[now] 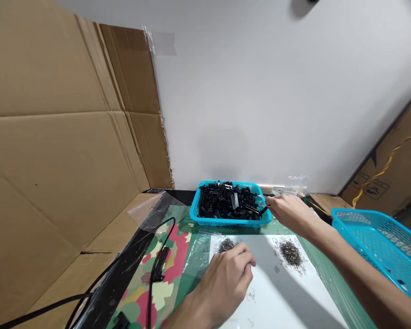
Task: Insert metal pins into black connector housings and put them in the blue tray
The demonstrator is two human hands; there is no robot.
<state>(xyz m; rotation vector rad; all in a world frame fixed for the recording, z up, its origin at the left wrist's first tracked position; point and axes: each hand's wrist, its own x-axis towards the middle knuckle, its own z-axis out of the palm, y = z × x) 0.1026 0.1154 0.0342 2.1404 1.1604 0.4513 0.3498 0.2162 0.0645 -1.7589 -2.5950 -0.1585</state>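
Observation:
Over a white sheet (260, 274) my left hand (226, 278) is curled, its fingertips turned down and pressed together; whatever they hold, if anything, is hidden. Just past it lies a small heap of tiny metal pieces (227, 245), partly covered by the hand. My right hand (287, 210) reaches to the right edge of a blue basket (231, 222), its fingers closed at the rim. What those fingers grip cannot be made out. Many black plastic strips (222, 201) fill this basket. A second heap of metal pieces (291, 254) sits on the sheet below my right forearm.
A second blue basket (366, 219) stands at the right. Black cable (152, 269) loops across the camouflage-patterned mat (171, 251) on the left, beside a black part (161, 264). Clear plastic bags (154, 210) lie nearby. Cardboard (71, 114) walls the left side; a white wall (253, 100) rises behind.

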